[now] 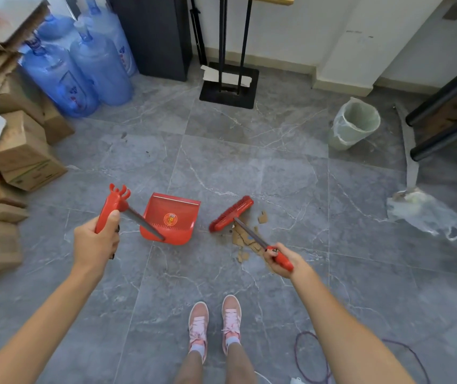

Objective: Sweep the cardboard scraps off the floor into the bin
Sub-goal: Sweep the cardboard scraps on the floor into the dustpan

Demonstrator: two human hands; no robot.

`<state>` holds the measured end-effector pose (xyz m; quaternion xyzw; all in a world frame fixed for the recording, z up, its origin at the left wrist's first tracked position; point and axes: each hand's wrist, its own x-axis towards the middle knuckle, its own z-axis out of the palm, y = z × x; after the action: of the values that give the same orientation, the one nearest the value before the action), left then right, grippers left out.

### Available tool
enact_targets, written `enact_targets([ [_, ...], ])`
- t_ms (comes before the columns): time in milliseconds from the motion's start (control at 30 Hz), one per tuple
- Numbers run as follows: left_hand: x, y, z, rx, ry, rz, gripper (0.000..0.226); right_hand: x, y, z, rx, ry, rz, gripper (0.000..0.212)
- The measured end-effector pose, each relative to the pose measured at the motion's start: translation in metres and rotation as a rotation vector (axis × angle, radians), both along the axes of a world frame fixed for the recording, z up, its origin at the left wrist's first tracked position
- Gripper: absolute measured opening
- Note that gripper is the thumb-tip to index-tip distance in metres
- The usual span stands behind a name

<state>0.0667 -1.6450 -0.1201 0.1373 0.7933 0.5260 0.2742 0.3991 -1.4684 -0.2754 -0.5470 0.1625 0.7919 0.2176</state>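
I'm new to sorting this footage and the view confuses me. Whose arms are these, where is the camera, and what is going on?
There is no machine here. One wide camera sits on a person's head and looks down, so the two arms are that person's own.

The left hand grips the long handle of a red dustpan, which stands on the grey tiled floor. The right hand grips the handle of a red broom. Its brush head is down beside a small pile of cardboard scraps, to the right of the dustpan.

The bin, lined with a clear bag, stands farther off near the wall. The pink shoes at the bottom are the person's feet.
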Motion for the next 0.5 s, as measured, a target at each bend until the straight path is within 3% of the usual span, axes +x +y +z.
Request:
enact_targets([
  [33, 0.0, 0.0, 0.001, -0.003, -0.004, -0.001, 0.038, 0.015, -0.006, -0.004, -0.017, 0.054, -0.006, 0.075],
  [133, 0.004, 0.001, 0.005, -0.014, -0.003, -0.019, 0.037, 0.055, -0.025, -0.007, -0.065, 0.093, -0.043, 0.065],
  [233, 0.011, 0.002, 0.009, -0.011, 0.006, -0.047, 0.036, 0.082, -0.048, -0.003, -0.071, 0.221, -0.106, 0.09],
  [300, 0.016, 0.003, 0.011, -0.013, 0.008, -0.069, 0.036, 0.095, -0.065, -0.002, -0.053, 0.199, -0.104, 0.095],
  [367, 0.021, 0.004, 0.012, -0.017, 0.01, -0.092, 0.037, 0.1, -0.075, 0.008, -0.038, 0.18, -0.093, 0.089],
  [467, 0.027, 0.007, 0.014, -0.017, 0.017, -0.119, 0.038, 0.099, -0.077, 0.021, -0.051, 0.083, -0.037, 0.057],
  [500, 0.028, 0.009, 0.015, -0.015, 0.017, -0.123, 0.038, 0.098, -0.075, 0.025, -0.051, 0.056, -0.032, 0.057],
])
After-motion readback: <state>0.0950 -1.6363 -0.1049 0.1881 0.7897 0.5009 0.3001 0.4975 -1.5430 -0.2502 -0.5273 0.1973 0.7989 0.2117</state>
